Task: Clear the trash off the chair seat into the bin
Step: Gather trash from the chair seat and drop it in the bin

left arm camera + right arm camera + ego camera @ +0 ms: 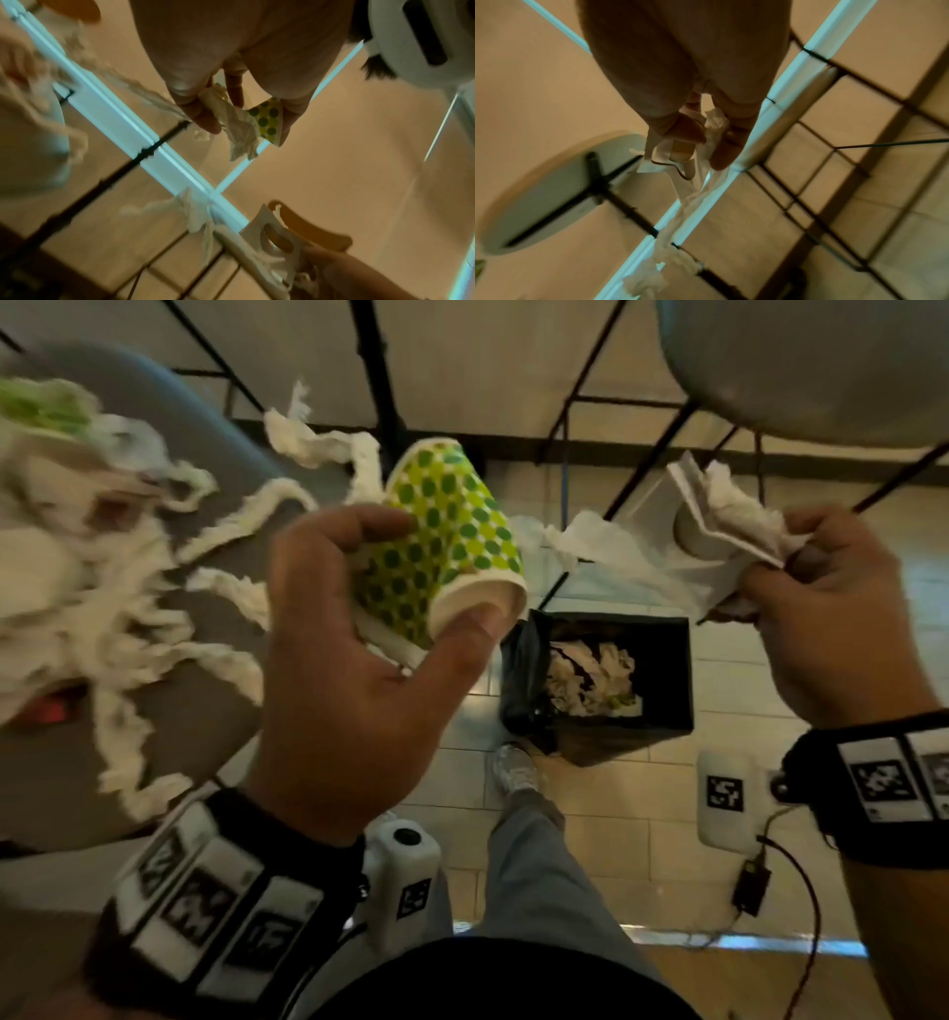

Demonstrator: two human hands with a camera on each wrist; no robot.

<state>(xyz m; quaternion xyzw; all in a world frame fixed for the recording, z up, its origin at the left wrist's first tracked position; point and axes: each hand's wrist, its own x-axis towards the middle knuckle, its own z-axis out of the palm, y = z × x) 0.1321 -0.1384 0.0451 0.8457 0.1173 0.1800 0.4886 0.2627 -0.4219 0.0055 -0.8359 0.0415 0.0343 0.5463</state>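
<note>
left hand (pixel 359 629) grips dotted cup (pixel 447 541) | right hand (pixel 832 608) pinches tissue wad (pixel 729 521) | no readable writing

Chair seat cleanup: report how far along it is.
Done: crumpled tissue already lies in the black bin. In hand: the left hand grips a dotted paper cup; the right hand pinches tissue and a flat white card. Left: shredded tissue strips cover the chair seat.

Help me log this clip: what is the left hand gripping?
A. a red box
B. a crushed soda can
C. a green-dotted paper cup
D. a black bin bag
C: the left hand is curled round the green-dotted paper cup, thumb at its rim, held up near the bin.
</note>
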